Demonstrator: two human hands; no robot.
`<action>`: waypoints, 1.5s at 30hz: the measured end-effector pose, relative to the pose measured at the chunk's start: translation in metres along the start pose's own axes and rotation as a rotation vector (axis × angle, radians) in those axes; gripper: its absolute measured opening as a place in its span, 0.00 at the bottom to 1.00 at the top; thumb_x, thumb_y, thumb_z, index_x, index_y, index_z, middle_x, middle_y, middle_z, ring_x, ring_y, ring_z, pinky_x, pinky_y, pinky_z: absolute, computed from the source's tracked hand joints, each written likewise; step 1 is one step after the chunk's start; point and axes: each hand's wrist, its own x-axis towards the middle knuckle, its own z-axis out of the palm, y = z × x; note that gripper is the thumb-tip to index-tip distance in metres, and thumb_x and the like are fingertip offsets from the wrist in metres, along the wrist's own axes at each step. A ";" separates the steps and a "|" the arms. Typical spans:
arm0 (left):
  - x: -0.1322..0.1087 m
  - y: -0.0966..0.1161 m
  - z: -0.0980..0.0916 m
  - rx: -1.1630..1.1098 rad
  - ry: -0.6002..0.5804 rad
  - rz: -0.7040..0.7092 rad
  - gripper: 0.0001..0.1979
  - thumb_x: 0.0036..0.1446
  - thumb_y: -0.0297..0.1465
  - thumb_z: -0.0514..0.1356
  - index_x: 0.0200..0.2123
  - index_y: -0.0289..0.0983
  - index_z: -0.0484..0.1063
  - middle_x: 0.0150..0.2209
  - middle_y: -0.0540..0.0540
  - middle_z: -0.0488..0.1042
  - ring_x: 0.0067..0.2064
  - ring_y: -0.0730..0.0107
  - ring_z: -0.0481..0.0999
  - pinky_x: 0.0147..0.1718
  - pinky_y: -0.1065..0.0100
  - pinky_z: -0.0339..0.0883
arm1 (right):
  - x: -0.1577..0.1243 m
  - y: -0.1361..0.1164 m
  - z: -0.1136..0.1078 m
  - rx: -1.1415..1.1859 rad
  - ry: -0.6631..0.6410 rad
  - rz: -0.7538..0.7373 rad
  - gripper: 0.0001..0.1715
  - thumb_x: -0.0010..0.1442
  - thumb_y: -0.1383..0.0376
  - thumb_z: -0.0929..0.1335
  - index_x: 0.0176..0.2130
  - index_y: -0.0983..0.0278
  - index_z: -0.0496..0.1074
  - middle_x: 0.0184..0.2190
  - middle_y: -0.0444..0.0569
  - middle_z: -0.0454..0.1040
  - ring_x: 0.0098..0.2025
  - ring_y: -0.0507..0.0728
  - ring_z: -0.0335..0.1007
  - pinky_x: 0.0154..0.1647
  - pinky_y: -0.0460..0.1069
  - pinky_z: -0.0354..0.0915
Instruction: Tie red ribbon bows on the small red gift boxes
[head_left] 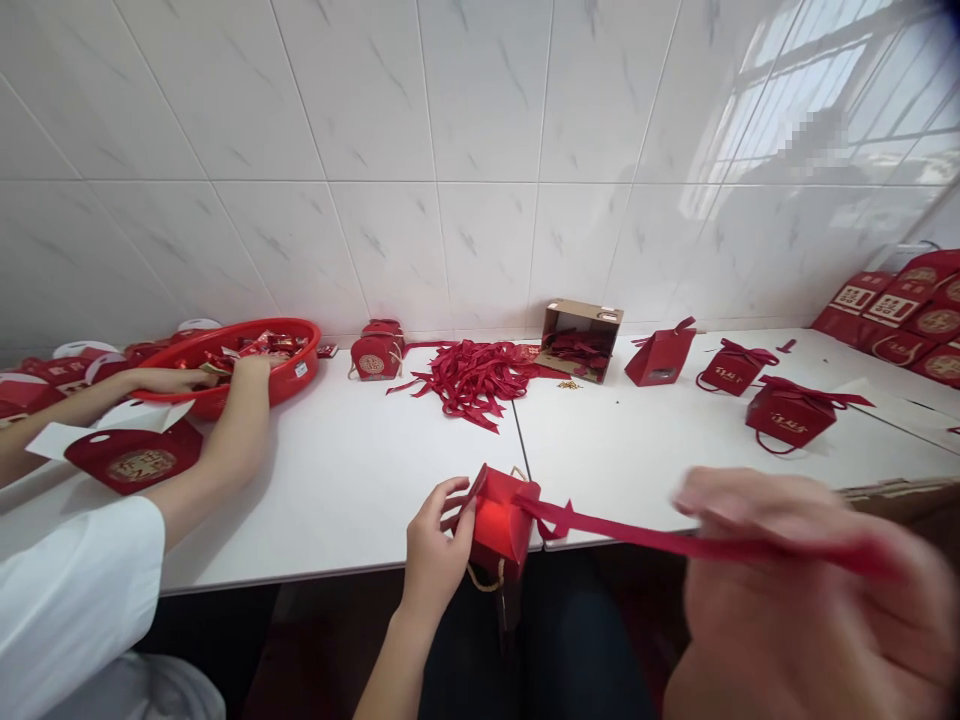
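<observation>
My left hand [441, 540] grips the side of a small red gift box [504, 515] at the table's front edge, thumb and fingers around it. Beige cord handles show at the box's top and bottom. From the box a dark red ribbon [637, 533] stretches out to the right, pulled fairly straight, with a loose bow-like fold close to the box. My right hand [810, 590], large and smeared by motion near the camera, has its fingers closed on the ribbon's far part.
A pile of red ribbons [476, 380] lies by the wall beside an open cardboard box [581, 340]. Finished-looking red boxes [791, 412] stand at right. To the left, a co-worker's arms [225, 440] reach into a red basin [292, 375] of small packets, near an open red box [142, 455].
</observation>
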 end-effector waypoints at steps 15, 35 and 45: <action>-0.007 0.005 -0.004 -0.272 0.051 -0.179 0.18 0.49 0.42 0.62 0.39 0.36 0.68 0.43 0.41 0.73 0.40 0.64 0.76 0.34 0.70 0.71 | -0.007 0.092 0.093 -0.407 -0.889 0.160 0.11 0.60 0.68 0.61 0.35 0.61 0.72 0.51 0.54 0.65 0.56 0.62 0.58 0.52 0.60 0.57; 0.009 0.006 -0.009 -0.302 -0.113 -0.172 0.16 0.54 0.44 0.54 0.27 0.37 0.65 0.26 0.51 0.68 0.30 0.71 0.70 0.31 0.71 0.67 | 0.006 0.087 0.094 -0.379 -0.906 0.110 0.10 0.60 0.64 0.62 0.39 0.62 0.71 0.50 0.54 0.66 0.54 0.61 0.60 0.53 0.58 0.57; 0.010 -0.058 -0.089 0.959 0.207 -0.393 0.14 0.54 0.39 0.51 0.32 0.37 0.72 0.40 0.33 0.70 0.44 0.39 0.70 0.39 0.47 0.62 | -0.028 0.113 0.006 -0.179 -0.610 0.465 0.18 0.61 0.55 0.61 0.48 0.59 0.66 0.49 0.52 0.68 0.52 0.59 0.64 0.50 0.55 0.65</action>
